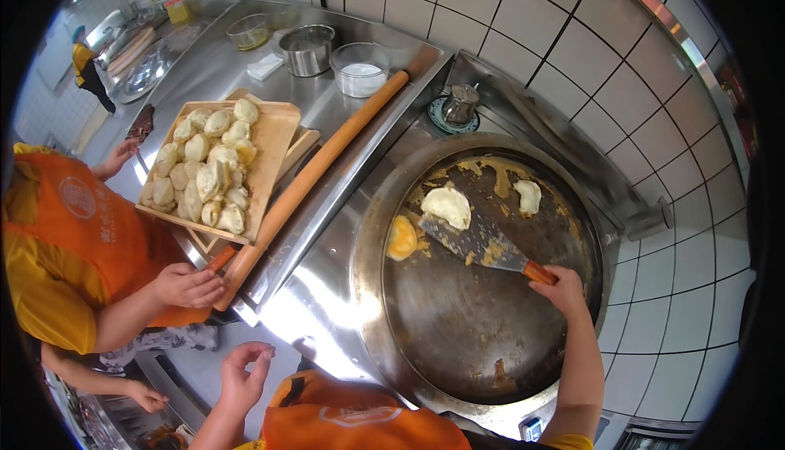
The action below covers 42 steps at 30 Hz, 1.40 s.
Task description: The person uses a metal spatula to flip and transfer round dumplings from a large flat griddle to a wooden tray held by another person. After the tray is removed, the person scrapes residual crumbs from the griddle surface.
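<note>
My right hand is closed around the wooden handle of a wide metal spatula, whose blade lies over the round griddle. At the blade's far end, touching it, is a pale half-moon dumpling. A yellow egg-like round lies at the griddle's left edge, and a smaller pale dumpling near its upper right. My left hand is raised in front of the orange apron, fingers curled with thumb and forefinger near each other; nothing shows in it.
Left, a co-worker in an orange apron holds a wooden-handled tool beside a wooden tray of pale dumplings. A long rolling pin lies along the counter. Behind stand a steel pot, glass bowls and a small metal pot.
</note>
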Each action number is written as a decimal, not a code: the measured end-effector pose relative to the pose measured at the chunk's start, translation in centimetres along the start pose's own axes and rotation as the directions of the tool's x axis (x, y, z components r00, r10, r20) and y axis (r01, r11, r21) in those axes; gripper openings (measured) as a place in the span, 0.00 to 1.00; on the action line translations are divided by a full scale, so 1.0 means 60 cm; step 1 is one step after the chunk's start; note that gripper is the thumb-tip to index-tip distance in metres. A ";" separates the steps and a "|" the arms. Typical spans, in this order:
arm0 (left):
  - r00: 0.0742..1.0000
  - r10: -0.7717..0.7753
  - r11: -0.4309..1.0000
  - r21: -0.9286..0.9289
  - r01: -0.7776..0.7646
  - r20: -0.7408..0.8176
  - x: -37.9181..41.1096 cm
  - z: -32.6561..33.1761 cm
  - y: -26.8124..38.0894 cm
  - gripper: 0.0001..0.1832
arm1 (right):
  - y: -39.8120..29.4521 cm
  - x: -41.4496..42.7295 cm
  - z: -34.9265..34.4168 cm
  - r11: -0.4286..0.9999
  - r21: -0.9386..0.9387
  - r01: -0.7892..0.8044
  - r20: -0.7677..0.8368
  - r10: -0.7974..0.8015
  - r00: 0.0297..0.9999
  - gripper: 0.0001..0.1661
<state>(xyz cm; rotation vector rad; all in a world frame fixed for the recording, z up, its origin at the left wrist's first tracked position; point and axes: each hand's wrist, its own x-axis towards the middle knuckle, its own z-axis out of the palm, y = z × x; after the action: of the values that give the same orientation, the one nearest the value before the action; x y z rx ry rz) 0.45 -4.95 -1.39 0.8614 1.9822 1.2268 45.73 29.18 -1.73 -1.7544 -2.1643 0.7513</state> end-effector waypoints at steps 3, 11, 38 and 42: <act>1.000 -0.019 0.999 -0.036 0.019 0.003 -0.002 0.000 -0.001 0.06 | -0.022 -0.050 -0.043 0.987 -0.160 -0.029 0.086 0.044 0.995 0.23; 0.999 -0.025 0.999 -0.045 0.027 0.023 0.001 -0.011 -0.015 0.06 | -0.068 -0.039 -0.013 0.947 -0.307 0.097 0.165 -0.047 0.985 0.24; 0.996 0.049 0.997 -0.065 -0.045 0.068 0.028 -0.036 -0.038 0.06 | -0.203 -0.045 -0.046 0.981 0.155 -0.116 0.326 0.059 0.943 0.16; 0.998 0.028 0.988 -0.152 -0.019 0.058 0.039 -0.061 -0.063 0.07 | -0.329 -0.020 -0.025 0.988 0.142 -0.066 0.347 0.012 0.938 0.15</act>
<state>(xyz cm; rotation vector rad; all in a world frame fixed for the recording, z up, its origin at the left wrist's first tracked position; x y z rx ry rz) -4.55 -6.21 -3.96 0.8380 1.8107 1.3311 30.35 25.60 10.27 -1.6951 -2.2151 1.2842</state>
